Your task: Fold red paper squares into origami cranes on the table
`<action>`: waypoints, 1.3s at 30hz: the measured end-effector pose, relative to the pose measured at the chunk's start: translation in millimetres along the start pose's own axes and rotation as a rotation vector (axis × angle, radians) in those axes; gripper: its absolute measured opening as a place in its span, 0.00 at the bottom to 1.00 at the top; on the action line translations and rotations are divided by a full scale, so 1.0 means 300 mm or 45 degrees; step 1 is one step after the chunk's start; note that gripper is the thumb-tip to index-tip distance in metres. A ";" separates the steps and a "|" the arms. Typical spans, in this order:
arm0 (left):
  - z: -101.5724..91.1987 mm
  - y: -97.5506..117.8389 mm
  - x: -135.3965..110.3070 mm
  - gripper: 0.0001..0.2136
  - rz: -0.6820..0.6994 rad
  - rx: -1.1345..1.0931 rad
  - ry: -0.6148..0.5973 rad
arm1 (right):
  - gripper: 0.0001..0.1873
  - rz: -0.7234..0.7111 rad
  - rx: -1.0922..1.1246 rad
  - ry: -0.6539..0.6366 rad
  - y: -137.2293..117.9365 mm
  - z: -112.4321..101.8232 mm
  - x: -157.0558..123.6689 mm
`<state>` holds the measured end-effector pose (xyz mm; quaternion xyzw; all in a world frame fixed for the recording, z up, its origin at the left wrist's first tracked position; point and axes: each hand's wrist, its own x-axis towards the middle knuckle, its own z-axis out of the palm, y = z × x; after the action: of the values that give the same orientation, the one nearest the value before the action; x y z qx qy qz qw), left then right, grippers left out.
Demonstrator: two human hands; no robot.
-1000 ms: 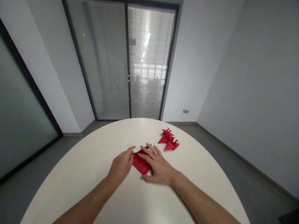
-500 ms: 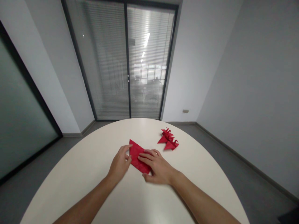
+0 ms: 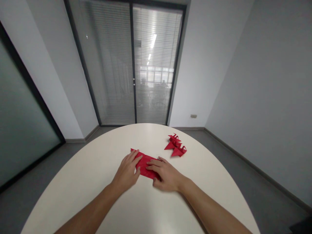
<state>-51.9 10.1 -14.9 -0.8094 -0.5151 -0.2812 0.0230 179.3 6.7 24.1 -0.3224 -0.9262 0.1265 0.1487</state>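
Note:
A folded sheet of red paper (image 3: 144, 165) lies flat on the table, slanting down from left to right between my hands. Over its left end rests my left hand (image 3: 128, 166), fingers stretched out and the thumb apart near its lower edge. My right hand (image 3: 166, 175) lies across the right end with its fingers spread and pressing flat on the paper. The thumb sits by the paper's lower right corner. Both hands cover parts of the sheet, so its ends are partly hidden.
Several folded red paper cranes (image 3: 175, 145) are bunched together on the round white table (image 3: 102, 162), beyond my right hand. Past the table stand a glass door with blinds (image 3: 153, 97) and a white wall (image 3: 195, 81) with a socket plate (image 3: 193, 116).
The red paper has turned so its left end sits farther left and it looks narrower. My left hand has moved from the left edge onto the paper; my right hand has shifted slightly right.

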 end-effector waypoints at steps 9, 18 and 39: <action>-0.012 0.002 -0.007 0.22 -0.156 0.169 -0.258 | 0.30 -0.006 0.031 0.034 0.006 0.001 -0.011; -0.017 -0.051 0.001 0.25 -0.277 0.232 -0.135 | 0.29 -0.034 0.050 0.031 -0.002 -0.009 -0.010; -0.074 -0.016 -0.014 0.16 0.226 -0.143 -0.282 | 0.26 -0.105 0.167 0.145 0.006 -0.003 -0.011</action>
<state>-66.7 1.5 0.5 -0.8778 -0.4244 -0.2156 -0.0547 183.0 6.2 23.6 -0.2804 -0.9185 0.1623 0.2269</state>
